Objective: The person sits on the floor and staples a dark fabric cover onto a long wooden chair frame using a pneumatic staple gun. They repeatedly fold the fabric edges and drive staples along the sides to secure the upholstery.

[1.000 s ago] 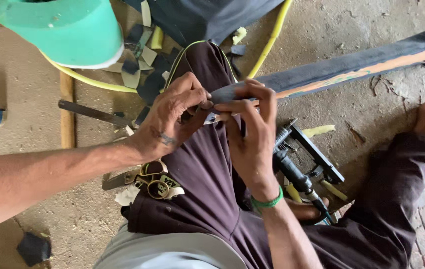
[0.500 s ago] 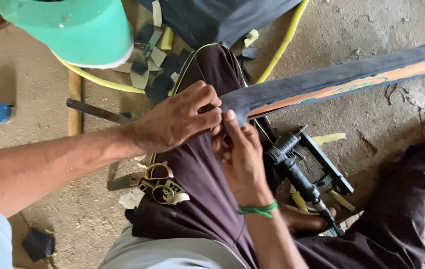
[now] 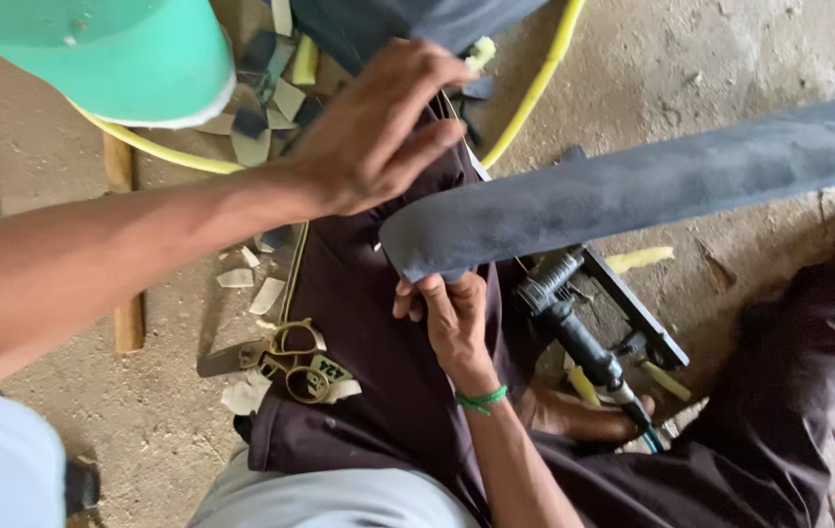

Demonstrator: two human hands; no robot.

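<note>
1. Clearly, our dark fabric-covered strip (image 3: 632,191) runs long from mid-frame up to the right edge, where it is cut off; its near end points down-left over our lap.
2. Our right hand (image 3: 447,313) pinches that near end from below, its grip closed on the strip, though the fingertips are hidden behind it.
3. Our left hand (image 3: 378,132) hovers above with fingers spread and loose, holding nothing.
4. Just below the strip, a black pneumatic tool (image 3: 574,328) lies on the floor, partly hidden.
5. Brass-handled scissors (image 3: 290,362) rest beside our left thigh, with foam scraps (image 3: 266,293) near.
6. A green bucket (image 3: 104,49) is cut off at top left; its contents cannot be seen.
</note>
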